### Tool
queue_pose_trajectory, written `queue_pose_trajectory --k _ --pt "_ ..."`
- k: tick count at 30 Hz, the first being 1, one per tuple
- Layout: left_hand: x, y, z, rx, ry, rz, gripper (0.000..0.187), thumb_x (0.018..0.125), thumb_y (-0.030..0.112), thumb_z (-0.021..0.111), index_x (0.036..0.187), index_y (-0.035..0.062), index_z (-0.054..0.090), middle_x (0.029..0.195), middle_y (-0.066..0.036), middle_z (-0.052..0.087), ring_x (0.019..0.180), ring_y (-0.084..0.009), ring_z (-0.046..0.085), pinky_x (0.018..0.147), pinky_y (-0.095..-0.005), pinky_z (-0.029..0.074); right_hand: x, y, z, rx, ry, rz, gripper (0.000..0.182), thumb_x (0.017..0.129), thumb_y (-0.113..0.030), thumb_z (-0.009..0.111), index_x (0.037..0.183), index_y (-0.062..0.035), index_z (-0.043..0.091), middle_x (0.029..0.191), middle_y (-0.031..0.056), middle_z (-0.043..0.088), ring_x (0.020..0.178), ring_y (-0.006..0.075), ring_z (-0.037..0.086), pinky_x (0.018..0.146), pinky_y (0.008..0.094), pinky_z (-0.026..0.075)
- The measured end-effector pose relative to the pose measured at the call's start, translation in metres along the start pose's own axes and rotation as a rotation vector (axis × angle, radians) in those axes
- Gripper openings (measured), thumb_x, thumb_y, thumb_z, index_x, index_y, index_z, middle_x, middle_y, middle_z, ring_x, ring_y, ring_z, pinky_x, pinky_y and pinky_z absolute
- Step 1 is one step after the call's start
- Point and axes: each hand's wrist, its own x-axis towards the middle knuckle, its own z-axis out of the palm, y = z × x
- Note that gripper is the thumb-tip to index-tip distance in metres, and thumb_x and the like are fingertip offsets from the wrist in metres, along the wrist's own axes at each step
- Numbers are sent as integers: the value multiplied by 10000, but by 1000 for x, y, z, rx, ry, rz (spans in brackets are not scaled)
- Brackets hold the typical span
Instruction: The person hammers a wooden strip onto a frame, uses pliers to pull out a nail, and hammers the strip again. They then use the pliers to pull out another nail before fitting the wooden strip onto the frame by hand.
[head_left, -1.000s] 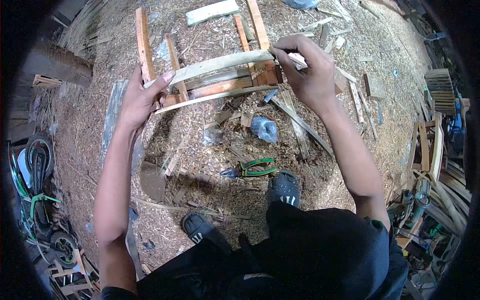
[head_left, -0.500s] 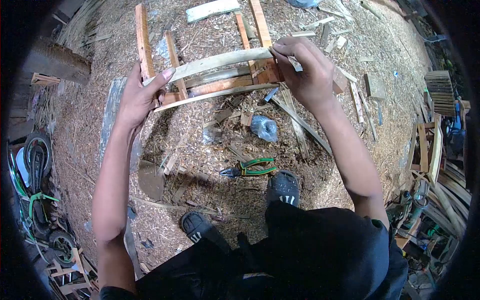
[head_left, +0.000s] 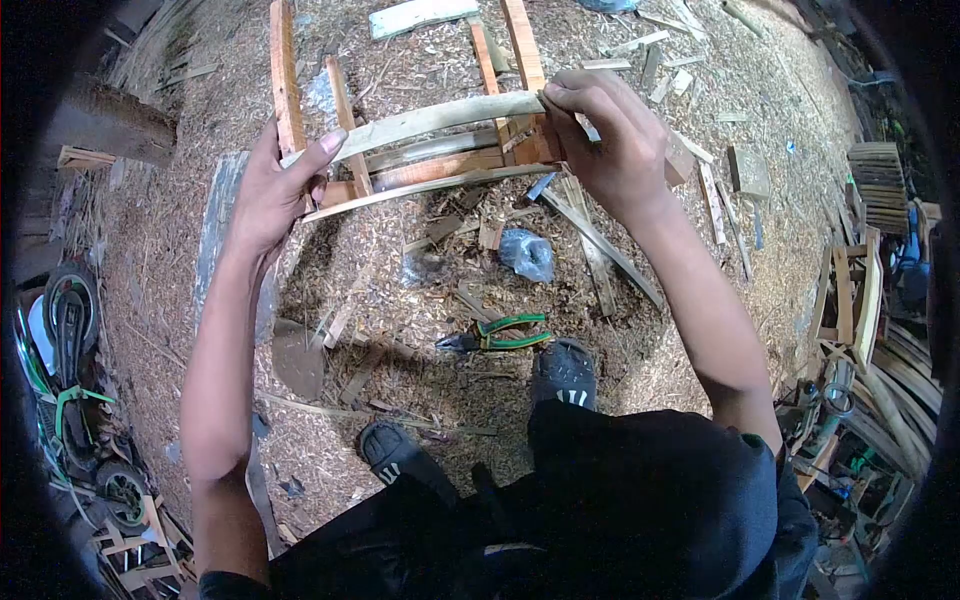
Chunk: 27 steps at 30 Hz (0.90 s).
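Note:
A pale thin wooden slat (head_left: 430, 117) spans between my hands, looking slightly bowed through the wide lens. My left hand (head_left: 270, 190) is closed on its left end, with the thumb lying on top. At the right end, my right hand (head_left: 615, 140) pinches the slat between thumb and fingers. Just below and behind it is a wooden frame (head_left: 440, 166) with several upright legs, such as the left leg (head_left: 285, 75) and the right leg (head_left: 523, 45). Both hands are close against this frame; whether they also touch it is hard to tell.
Green-handled pliers (head_left: 495, 333) lie on the shavings near my sandals (head_left: 563, 375). A clear plastic bag (head_left: 526, 255) and a long tool handle (head_left: 605, 245) lie between my arms. A small bike (head_left: 75, 370) stands at left; wood pieces (head_left: 895, 390) are piled at right.
Almost nothing differs. The view has shifted very slightly, and both hands keep their hold on the slat.

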Motion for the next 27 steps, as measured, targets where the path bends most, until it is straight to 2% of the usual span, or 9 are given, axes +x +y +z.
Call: queue_pose_trajectory --k 10,13,16,19,21,22,24,25,27 --pt "0 2 5 0 32 41 686 898 343 803 1380 -20 478 955 -47 622 703 -74 553 569 -223 461 -2 2 -2 -12 5 -11 260 791 40 756 1007 -33 630 960 118 687 846 314 677 712 397 559" --pt "-1 2 8 -55 36 47 679 895 342 806 1371 -20 484 932 -41 613 705 -75 553 566 -223 456 -3 -3 -7 1 -32 47 254 811 34 745 1034 -36 647 965 122 692 859 313 684 727 398 566" --pt "2 0 2 -26 5 26 687 890 336 810 1378 -15 478 915 -43 615 674 -73 550 548 -218 445 -8 -9 -6 13 -25 104 285 830 55 715 1094 -39 668 994 133 700 900 328 693 756 391 575" --pt "0 0 1 -28 -12 14 694 889 337 812 1385 -12 476 905 -42 621 657 -70 551 541 -216 443 -11 -14 -7 24 -8 193 331 856 33 710 1177 -40 677 1017 135 717 931 307 714 789 365 588" --pt "-1 0 1 -33 -25 16 700 888 339 813 1391 -10 473 901 -41 624 651 -68 552 539 -217 444 -11 -25 -8 252 8 475 451 894 -24 716 1331 -45 610 1166 157 698 1052 266 697 896 384 570" --pt "-2 0 2 -41 -14 27 702 890 339 811 1395 -10 470 899 -37 626 655 -67 555 540 -216 447 -12 -26 -9 251 10 473 451 894 -24 716 1331 -45 610 1166 157 698 1052 266 697 896 384 570" --pt "-2 0 3 -49 -2 38 705 891 339 809 1399 -9 466 897 -33 628 660 -65 557 542 -216 449 -14 -28 -8 317 -89 603 695 903 -123 767 1509 -55 434 1370 186 602 1226 249 616 1039 422 511" --pt "-1 -1 2 -48 -2 34 711 893 337 808 1406 -9 459 903 -32 631 659 -64 556 541 -215 448 -14 -29 -7 316 -89 602 695 903 -123 767 1509 -55 434 1370 186 602 1226 249 616 1039 422 511" --pt "-1 -1 3 -47 -3 30 716 895 335 806 1413 -9 451 908 -32 633 659 -62 555 540 -214 446 -15 -31 -4 619 -169 848 909 882 -178 805 1598 -74 254 1518 190 475 1367 287 506 1138 454 437"
